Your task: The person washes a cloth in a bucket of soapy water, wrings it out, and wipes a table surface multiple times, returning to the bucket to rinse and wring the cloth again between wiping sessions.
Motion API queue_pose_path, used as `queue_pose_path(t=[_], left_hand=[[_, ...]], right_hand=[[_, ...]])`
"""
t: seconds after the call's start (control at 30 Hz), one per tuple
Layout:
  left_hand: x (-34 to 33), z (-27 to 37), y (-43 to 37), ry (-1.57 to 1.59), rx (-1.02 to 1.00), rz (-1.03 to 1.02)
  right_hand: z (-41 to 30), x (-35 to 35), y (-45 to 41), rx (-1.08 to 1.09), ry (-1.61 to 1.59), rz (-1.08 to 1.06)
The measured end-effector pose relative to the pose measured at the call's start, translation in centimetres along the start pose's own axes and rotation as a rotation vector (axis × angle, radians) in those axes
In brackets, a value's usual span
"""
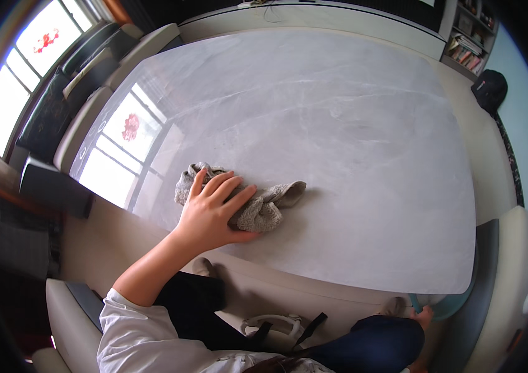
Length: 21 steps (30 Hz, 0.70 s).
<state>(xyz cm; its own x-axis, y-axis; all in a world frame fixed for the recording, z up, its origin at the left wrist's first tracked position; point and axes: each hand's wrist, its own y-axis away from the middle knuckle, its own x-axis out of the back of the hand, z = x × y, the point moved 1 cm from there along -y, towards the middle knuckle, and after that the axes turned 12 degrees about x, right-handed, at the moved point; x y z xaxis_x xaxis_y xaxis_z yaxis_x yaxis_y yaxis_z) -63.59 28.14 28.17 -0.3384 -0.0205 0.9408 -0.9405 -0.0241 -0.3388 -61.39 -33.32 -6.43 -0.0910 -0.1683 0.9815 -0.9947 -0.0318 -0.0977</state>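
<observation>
My left hand (212, 205) is spread over a crumpled grey-beige towelling cloth (264, 212), which it presses and holds on the glossy grey marble-patterned tabletop (362, 163). The thumb lies at the cloth's near side and the fingers over its top. Beyond the table's near right corner, low down, my right hand (424, 316) is closed on the teal rim or handle of a teal basin (453, 305). The tabletop hides part of this basin, and what it holds cannot be made out.
Sofas with dark cushions (45, 126) stand at the left, below a window. A grey armrest (471, 279) is close at the right. Near my feet lies a white rounded object (275, 324) with black straps. A low white cabinet (320, 23) runs along the far side.
</observation>
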Motion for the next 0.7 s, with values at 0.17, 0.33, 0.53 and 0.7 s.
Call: queue_pose_path(t=[0.17,0.33,0.53,0.7], left_hand=[[-1.3,-1.1,-2.1,0.01,-0.076,-0.025],[-1.7,-2.2,-5.2,0.048,-0.161,-0.051],[-4.1,-2.8,-8.0,0.031,-0.019,0.017],[-3.9,-3.4,-7.8,-0.004,-0.004,0.042]], right_hand=[[0.4,-1.2,1.2,-0.079,-0.001,0.013],[-0.8,-1.8,2.5,-0.187,0.097,0.029],[-1.6,-1.9,2.9,-0.321,0.235,-0.085],[-4.4,-1.2,3.1,-0.223,0.168,-0.028]])
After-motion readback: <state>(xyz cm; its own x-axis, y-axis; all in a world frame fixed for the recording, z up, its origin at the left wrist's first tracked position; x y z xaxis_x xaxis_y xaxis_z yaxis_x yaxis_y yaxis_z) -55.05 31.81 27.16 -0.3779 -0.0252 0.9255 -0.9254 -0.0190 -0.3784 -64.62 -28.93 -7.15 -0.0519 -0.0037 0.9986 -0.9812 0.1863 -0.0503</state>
